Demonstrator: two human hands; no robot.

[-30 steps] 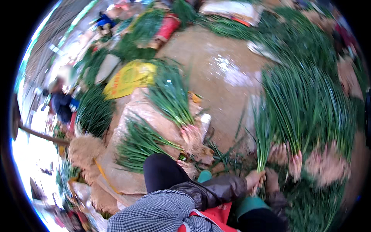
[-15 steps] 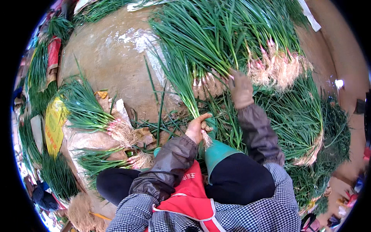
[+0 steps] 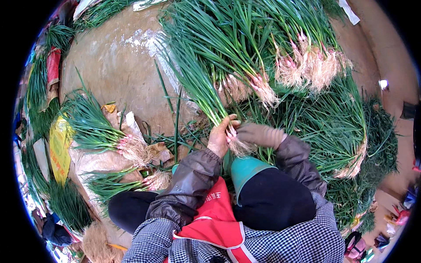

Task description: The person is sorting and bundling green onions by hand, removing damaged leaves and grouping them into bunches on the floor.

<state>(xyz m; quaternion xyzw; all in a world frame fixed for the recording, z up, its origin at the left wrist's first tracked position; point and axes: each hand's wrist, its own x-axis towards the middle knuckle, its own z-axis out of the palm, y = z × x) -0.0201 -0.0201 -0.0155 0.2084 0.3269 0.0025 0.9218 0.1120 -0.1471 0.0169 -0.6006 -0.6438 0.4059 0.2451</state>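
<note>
And the left hand (image 3: 220,136) has the bunch (image 3: 202,97), fingers closed around the stems just above the roots (image 3: 240,147)! Leaves fan away beyond that hand, up and to its left; the pale roots spill out at its lower right. In comes the right hand (image 3: 262,134) on the other side, a blur right beside those roots: how far open it is, or whether it has hold of any, I can't tell. Just beyond the right hand lies a second bunch (image 3: 263,90), roots pointing its way, with a thick row (image 3: 309,65) farther to the upper right. To that hand's right, a broad pile (image 3: 331,125) of greens. Below both hands, a green boot (image 3: 247,173). And well to the left hand's left, two smaller bundles (image 3: 98,129) on a sack (image 3: 90,162).
</note>
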